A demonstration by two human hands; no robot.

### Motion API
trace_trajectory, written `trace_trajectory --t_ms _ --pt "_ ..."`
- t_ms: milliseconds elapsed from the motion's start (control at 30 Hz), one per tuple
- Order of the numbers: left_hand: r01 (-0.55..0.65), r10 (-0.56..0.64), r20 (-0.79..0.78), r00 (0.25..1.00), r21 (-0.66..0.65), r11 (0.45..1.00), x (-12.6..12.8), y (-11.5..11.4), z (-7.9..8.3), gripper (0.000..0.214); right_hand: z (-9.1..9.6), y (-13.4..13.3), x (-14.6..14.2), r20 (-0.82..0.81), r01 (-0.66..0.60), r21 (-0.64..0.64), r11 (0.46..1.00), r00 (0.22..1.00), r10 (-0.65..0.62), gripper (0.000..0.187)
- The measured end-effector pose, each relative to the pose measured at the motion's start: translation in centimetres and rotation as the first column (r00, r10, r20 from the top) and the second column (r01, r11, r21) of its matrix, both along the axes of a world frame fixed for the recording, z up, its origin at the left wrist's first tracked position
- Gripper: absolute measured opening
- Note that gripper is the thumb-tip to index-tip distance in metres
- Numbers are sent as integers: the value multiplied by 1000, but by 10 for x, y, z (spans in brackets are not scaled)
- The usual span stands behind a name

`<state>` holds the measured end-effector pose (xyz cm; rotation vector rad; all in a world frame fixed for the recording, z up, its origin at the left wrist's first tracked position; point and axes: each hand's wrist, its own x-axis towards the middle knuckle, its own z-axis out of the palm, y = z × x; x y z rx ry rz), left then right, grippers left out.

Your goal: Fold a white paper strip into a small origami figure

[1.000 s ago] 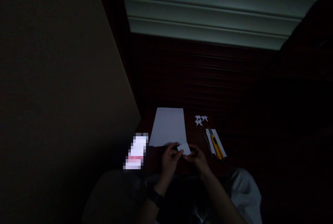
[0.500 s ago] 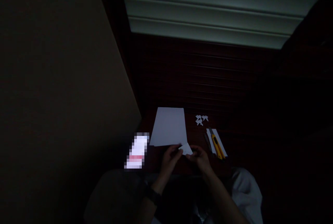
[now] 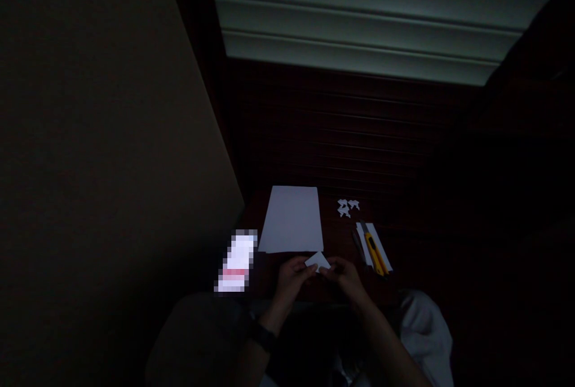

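Note:
A small piece of folded white paper [image 3: 318,260] is pinched between my two hands, its point turned away from me. My left hand [image 3: 291,276] grips its left corner, the thumb lying on top. On the other side, my right hand [image 3: 345,276] holds the right corner in the same way. The undersides of the paper and most fingertips are hidden. Just beyond my hands lies a large white sheet of paper [image 3: 293,219]. Several small folded white paper figures [image 3: 345,207] sit farther back on the right.
A yellow utility knife [image 3: 375,252] rests on a narrow stack of white paper [image 3: 383,249] at the right, with a dark slim object [image 3: 358,246] beside it. A lit, pixelated phone-like screen [image 3: 236,262] is at the left. Beyond the dark table rise slatted panels [image 3: 359,21]. The room is dim.
The folded paper has turned so that its point faces away from me, and has shifted slightly left. Both hands have adjusted their hold at its corners. Everything else stays put.

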<state>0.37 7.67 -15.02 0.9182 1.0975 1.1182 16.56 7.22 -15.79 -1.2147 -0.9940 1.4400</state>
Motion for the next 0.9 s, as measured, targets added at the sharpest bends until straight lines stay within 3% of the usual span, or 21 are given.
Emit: trace_trajectory --t_ms 300,400,500,600,733,900 --pt "11 -7 140 990 -32 999 5 -1 15 42 -2 1 -11 -130 61 -109 992 989 -75 30" --pt "-46 55 182 982 -54 997 5 -1 15 47 2 -4 -15 -137 22 -123 992 990 -39 30" --pt "-94 109 201 974 -82 992 1 0 11 54 8 -7 -11 -78 -20 -48 999 997 16 36" --pt "-60 74 152 986 -92 994 -3 3 5 55 17 -6 0 3 -53 148 988 999 53 57" --pt "41 -39 23 999 -87 995 -7 9 -3 54 28 -2 11 222 -264 263 928 952 208 40" --pt "109 -114 -42 993 -104 989 -8 13 -5 48 26 3 13 367 -385 219 896 884 290 28"
